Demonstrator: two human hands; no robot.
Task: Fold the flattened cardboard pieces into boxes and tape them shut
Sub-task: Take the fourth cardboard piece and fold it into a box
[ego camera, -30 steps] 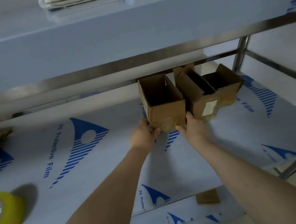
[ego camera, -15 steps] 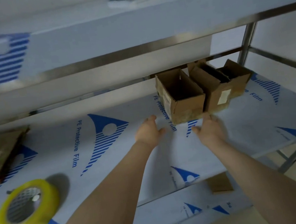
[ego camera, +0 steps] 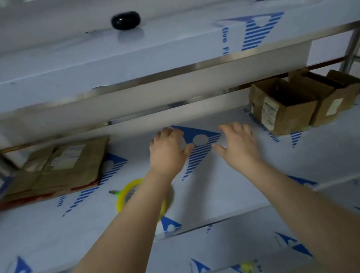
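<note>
Fingers (ego camera: pixel 167 134) of the left hand (ego camera: pixel 167 152) and right hand (ego camera: pixel 238 144) are loosely spread and hold nothing, mid-frame over the shelf (ego camera: pixel 295 161). The flattened cardboard stack (ego camera: pixel 55 169) lies centre left. Best to reach there and lift only the top piece by an edge, keeping the tape roll (ego camera: pixel 123 195) handy.

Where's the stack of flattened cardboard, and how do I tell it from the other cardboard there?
Look at the middle shelf covered in blue-printed protective film. The stack of flattened cardboard lies at its left end, behind and left of the yellow tape roll. It is the only cardboard lying flat; the open boxes at the right end stand upright.
</note>
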